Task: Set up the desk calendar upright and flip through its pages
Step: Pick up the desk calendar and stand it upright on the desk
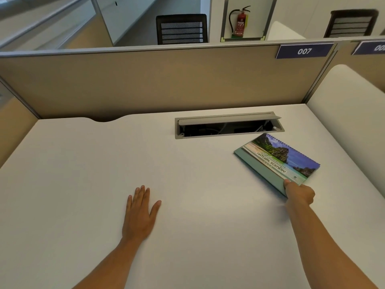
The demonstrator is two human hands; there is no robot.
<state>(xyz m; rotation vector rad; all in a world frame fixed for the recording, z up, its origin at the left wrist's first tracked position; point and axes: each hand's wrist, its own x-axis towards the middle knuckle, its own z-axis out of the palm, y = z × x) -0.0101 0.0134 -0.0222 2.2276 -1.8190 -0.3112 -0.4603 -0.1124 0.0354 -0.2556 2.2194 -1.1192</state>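
The desk calendar [277,160] lies folded on the right side of the white desk [83,174], turned at an angle. Its cover shows a scenery photo and the words "Natural Scenery"; the spiral binding runs along its far edge and a teal base shows along the near edge. My right hand [299,192] grips the calendar's near right corner, thumb on top, fingers hidden beneath. My left hand [139,211] rests flat on the desk to the left of centre, palm down with fingers apart, holding nothing.
An open cable tray [229,126] is recessed in the desk just behind the calendar. A tan partition [145,80] with a "007" label closes off the back. A white side panel [350,105] stands at the right.
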